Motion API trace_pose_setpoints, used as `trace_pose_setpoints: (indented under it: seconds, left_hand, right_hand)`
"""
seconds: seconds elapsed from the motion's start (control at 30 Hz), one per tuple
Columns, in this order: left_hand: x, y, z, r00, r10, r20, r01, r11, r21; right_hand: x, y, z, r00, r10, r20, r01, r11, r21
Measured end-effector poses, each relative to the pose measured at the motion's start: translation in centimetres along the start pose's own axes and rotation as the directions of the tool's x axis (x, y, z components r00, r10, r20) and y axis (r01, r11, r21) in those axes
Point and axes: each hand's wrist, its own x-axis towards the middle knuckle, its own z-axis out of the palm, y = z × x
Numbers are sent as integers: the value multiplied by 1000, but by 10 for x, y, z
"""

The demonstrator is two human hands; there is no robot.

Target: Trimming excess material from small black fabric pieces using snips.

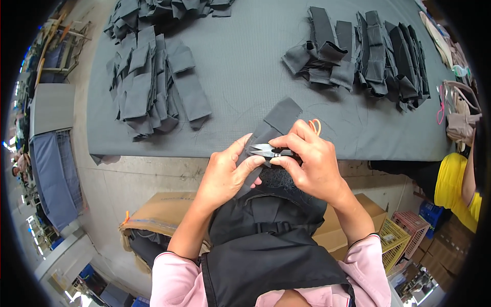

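Note:
My left hand grips a long dark grey fabric piece that sticks up and away from me over the table's near edge. My right hand pinches small metal thread snips, their blades pointing left against the fabric beside my left thumb. An orange loop shows just behind my right knuckles. A black garment hangs down my front under both hands.
The grey covered table bears a spread pile of grey fabric pieces at left, another pile at the far edge and a row of folded dark pieces at right. Cardboard boxes, plastic crates and a person in yellow are nearby.

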Motion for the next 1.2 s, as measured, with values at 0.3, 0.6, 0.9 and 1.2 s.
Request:
trace_pose_setpoints:
  seconds: [0.3, 0.6, 0.9, 1.2]
  left_hand:
    - [-4, 4, 0, 996, -1, 86, 9, 996, -89]
    - [-2, -1, 3, 997, 2, 72, 2, 998, -68]
    - [7, -1, 4, 999, 33, 28, -18, 915, -403]
    - [7, 3, 8, 996, -17, 84, 63, 810, -584]
  right_hand:
    - [-6, 5, 3, 991, -98, -86, 102, 994, 43]
    - [-11, 3, 6, 977, -107, -182, 103, 994, -27]
    - [-27, 8, 6, 942, 157, -297, -71, 957, 280]
    - [-31, 3, 21, 955, 112, -276, -37, 964, 264]
